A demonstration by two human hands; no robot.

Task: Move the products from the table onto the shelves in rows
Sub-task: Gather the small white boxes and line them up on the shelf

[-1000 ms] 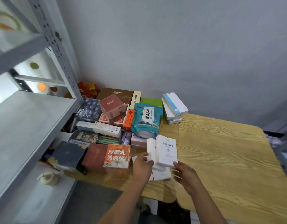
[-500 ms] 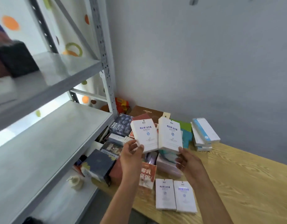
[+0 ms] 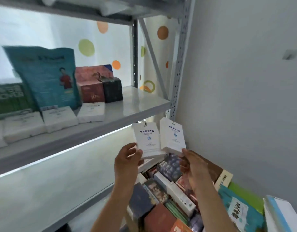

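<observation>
My left hand (image 3: 126, 159) grips a white box with blue print (image 3: 147, 139) by its lower edge. My right hand (image 3: 193, 166) holds a second white box (image 3: 173, 137) of the same kind by its lower right corner. Both boxes stand upright side by side in the air, just below and in front of the right end of the upper grey shelf (image 3: 141, 104). A row of flat white boxes (image 3: 91, 112) lies along that shelf's front. Below my hands, a pile of mixed product boxes (image 3: 168, 190) covers the table.
Behind the white row on the upper shelf stand a teal bag (image 3: 47, 77), a red-brown box (image 3: 92, 91) and a dark box (image 3: 113, 89). The lower shelf (image 3: 49, 185) is bare grey. A perforated steel post (image 3: 178, 67) and the grey wall bound the right.
Both hands rose from the table with a white box each, up to the level of the upper shelf. The view swung up and left toward the shelves.
</observation>
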